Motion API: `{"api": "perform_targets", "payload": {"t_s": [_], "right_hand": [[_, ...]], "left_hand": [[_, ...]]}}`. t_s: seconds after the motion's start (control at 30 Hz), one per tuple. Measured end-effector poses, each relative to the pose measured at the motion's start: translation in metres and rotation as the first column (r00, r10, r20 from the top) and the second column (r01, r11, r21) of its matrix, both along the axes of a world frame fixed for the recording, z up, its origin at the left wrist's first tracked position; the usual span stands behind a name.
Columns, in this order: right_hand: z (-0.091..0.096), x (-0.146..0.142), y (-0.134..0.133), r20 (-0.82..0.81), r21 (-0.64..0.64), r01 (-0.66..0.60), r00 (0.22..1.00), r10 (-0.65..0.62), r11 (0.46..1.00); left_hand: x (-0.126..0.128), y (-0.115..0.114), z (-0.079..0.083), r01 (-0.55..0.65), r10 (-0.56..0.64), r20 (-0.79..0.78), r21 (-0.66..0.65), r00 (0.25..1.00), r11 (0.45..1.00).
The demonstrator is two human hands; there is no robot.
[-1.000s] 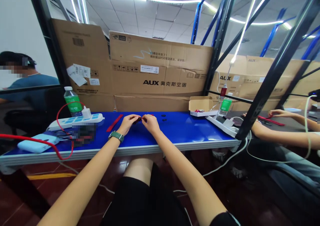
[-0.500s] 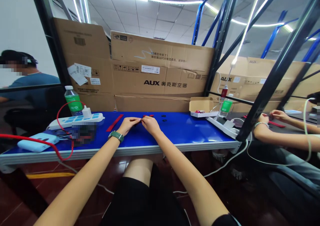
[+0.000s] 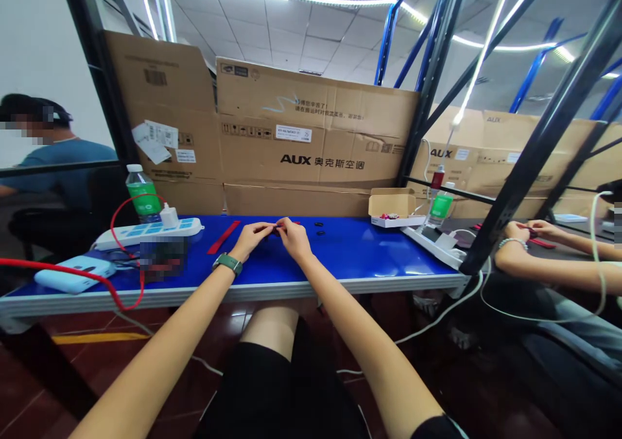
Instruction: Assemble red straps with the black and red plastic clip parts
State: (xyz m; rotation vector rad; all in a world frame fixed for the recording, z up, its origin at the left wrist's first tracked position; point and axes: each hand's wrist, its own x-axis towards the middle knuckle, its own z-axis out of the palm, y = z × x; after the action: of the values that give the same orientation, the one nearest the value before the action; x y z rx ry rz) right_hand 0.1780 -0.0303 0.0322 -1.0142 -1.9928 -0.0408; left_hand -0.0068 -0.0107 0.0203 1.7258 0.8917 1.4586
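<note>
Over the blue surface, the left hand and right hand meet, both pinching. A red strip lies left of them, long axis slanting away rightward. Right of them lie two black bits. Between the fingertips is a dark piece, mostly hidden, its axis unclear; this looks like fine two-handed handling, calling for a steady grip.
</note>
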Motion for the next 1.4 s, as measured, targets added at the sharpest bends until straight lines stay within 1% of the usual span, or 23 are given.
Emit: {"api": "perform_targets", "payload": {"t_s": [0.1, 0.17, 0.27, 0.33, 0.47, 0.6, 0.7, 0.77, 0.8, 0.83, 0.87, 0.9, 0.93, 0.97, 1.0, 1.1, 1.2, 1.23, 1.33, 1.4], "right_hand": [[0.0, 0.005, 0.005, -0.072, -0.016, 0.017, 0.997, -0.018, 1.0], [0.0, 0.009, 0.008, -0.108, -0.036, -0.007, 0.994, 0.003, 0.999], [0.0, 0.013, 0.01, -0.154, -0.073, -0.061, 0.987, 0.049, 0.995], [0.001, 0.014, 0.01, -0.187, -0.077, -0.09, 0.98, 0.074, 0.993], [0.002, 0.013, 0.007, -0.208, -0.084, -0.143, 0.97, 0.123, 0.986], [0.0, 0.013, 0.008, -0.253, -0.122, -0.179, 0.957, 0.144, 0.976], [-0.002, 0.011, 0.011, -0.328, -0.163, -0.222, 0.931, 0.16, 0.961], [-0.002, 0.009, 0.012, -0.443, -0.232, -0.301, 0.879, 0.175, 0.925], [-0.003, 0.008, 0.012, -0.52, -0.285, -0.366, 0.835, 0.178, 0.886], [-0.003, 0.006, 0.012, -0.597, -0.341, -0.442, 0.784, 0.172, 0.83], [-0.003, 0.005, 0.012, -0.664, -0.386, -0.521, 0.73, 0.163, 0.761], [-0.003, 0.004, 0.011, -0.718, -0.414, -0.592, 0.68, 0.153, 0.691], [-0.003, 0.004, 0.01, -0.757, -0.424, -0.646, 0.637, 0.143, 0.635], [-0.003, 0.004, 0.01, -0.786, -0.422, -0.683, 0.604, 0.135, 0.596], [-0.002, 0.004, 0.009, -0.808, -0.413, -0.707, 0.575, 0.126, 0.575], [-0.001, 0.005, 0.009, -0.856, -0.383, -0.745, 0.508, 0.092, 0.546], [0.001, 0.006, 0.01, -0.877, -0.364, -0.768, 0.473, 0.084, 0.527], [0.001, 0.007, 0.01, -0.882, -0.353, -0.767, 0.464, 0.083, 0.535], [0.0, 0.011, 0.012, -0.886, -0.325, -0.737, 0.457, 0.083, 0.592], [-0.001, 0.014, 0.014, -0.875, -0.323, -0.729, 0.473, 0.104, 0.603]], "left_hand": [[-0.002, 0.0, 0.001, 0.023, -0.022, 0.009, -0.112, 1.0, 0.993], [-0.001, -0.002, 0.002, 0.026, -0.03, -0.032, -0.12, 0.999, 0.992], [0.002, -0.003, 0.003, 0.038, -0.04, -0.113, -0.015, 0.993, 0.999], [0.004, -0.004, 0.004, 0.034, -0.026, -0.143, 0.054, 0.989, 0.998], [0.004, -0.01, 0.005, -0.01, 0.038, -0.195, 0.14, 0.98, 0.99], [0.002, -0.017, 0.01, -0.009, 0.063, -0.262, 0.203, 0.963, 0.979], [0.002, -0.021, 0.014, -0.051, 0.145, -0.3, 0.3, 0.943, 0.953], [0.004, -0.023, 0.016, -0.096, 0.221, -0.31, 0.37, 0.925, 0.924], [0.004, -0.024, 0.016, -0.113, 0.254, -0.315, 0.403, 0.914, 0.908], [0.005, -0.024, 0.017, -0.122, 0.279, -0.323, 0.432, 0.904, 0.894], [0.005, -0.025, 0.017, -0.123, 0.296, -0.332, 0.454, 0.896, 0.882], [0.006, -0.025, 0.017, -0.122, 0.307, -0.339, 0.473, 0.889, 0.873], [0.006, -0.025, 0.017, -0.119, 0.316, -0.343, 0.488, 0.884, 0.864], [0.006, -0.025, 0.017, -0.121, 0.326, -0.343, 0.502, 0.881, 0.856], [0.007, -0.025, 0.017, -0.125, 0.336, -0.341, 0.515, 0.878, 0.848], [0.007, -0.025, 0.017, -0.127, 0.362, -0.342, 0.552, 0.867, 0.824], [0.008, -0.027, 0.019, -0.115, 0.372, -0.348, 0.579, 0.861, 0.807], [0.008, -0.028, 0.019, -0.12, 0.382, -0.341, 0.59, 0.859, 0.798], [0.005, -0.03, 0.021, -0.165, 0.413, -0.3, 0.603, 0.86, 0.781], [0.003, -0.03, 0.022, -0.196, 0.42, -0.276, 0.583, 0.865, 0.788]]}}
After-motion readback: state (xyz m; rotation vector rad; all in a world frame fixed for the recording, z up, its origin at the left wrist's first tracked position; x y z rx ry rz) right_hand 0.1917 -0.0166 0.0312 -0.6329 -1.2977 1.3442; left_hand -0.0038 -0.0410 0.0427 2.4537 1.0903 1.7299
